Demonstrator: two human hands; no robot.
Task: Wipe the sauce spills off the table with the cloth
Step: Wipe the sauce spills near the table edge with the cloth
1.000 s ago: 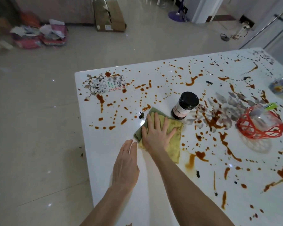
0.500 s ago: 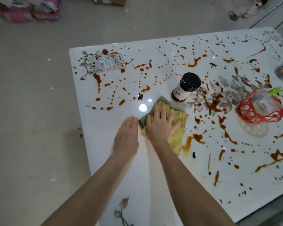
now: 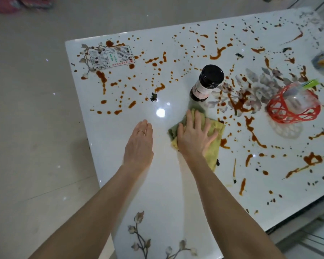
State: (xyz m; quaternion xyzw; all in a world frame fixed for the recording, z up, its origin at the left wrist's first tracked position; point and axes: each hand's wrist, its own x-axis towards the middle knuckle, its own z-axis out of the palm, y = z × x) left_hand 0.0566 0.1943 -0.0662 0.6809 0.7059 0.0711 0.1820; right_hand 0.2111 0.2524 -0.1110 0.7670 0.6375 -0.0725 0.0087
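A yellow-green cloth [image 3: 214, 146] lies crumpled on the white glossy table [image 3: 157, 193], just in front of a dark-capped bottle. My right hand [image 3: 193, 136] presses flat on the cloth, fingers spread. My left hand [image 3: 139, 144] rests flat on the bare table to the left of the cloth, fingers together, holding nothing. Brown-orange sauce spills [image 3: 254, 135] and drops cover the far and right parts of the table; a smear [image 3: 223, 143] sits right at the cloth's right edge.
A bottle [image 3: 206, 83] with a black cap stands just beyond the cloth. A red mesh basket [image 3: 291, 113] holding a clear cup sits to the right. A printed card [image 3: 111, 57] lies at the far left corner. The table's left edge drops to a tiled floor.
My right hand has pushed the cloth rightward, up to the foot of the bottle. The left hand followed a little to the right. The stretch near the left hand now shows no sauce.
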